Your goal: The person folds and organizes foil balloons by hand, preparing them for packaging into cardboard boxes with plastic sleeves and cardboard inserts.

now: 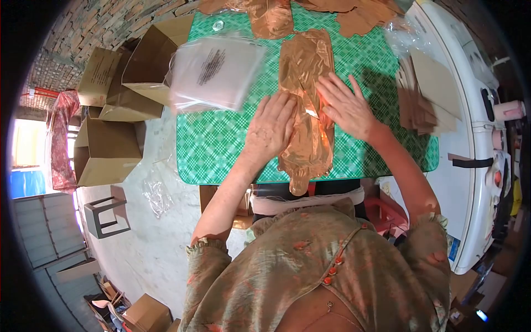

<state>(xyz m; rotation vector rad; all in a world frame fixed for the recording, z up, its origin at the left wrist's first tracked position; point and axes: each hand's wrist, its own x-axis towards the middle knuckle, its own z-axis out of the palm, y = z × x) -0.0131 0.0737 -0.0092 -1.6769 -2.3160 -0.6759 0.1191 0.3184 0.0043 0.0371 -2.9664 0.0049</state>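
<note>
A copper-coloured foil balloon (306, 127), flat and folded into a long strip, lies on the green checked tablecloth (215, 149). Its narrow tab hangs over the near table edge. My left hand (271, 127) rests palm down on the balloon's left edge, with its fingers stretched out. On the other side my right hand (349, 108) lies with fingers spread, its fingertips touching the shiny creased foil. Neither hand grips anything. More copper foil balloons (271, 19) lie at the far end of the table.
A stack of clear plastic bags (215, 72) with dark print lies at the table's left. Open cardboard boxes (113, 144) stand beyond it. On the right are cardboard sheets (434, 83) and a white appliance (459, 149). A small stool (108, 213) stands on the floor.
</note>
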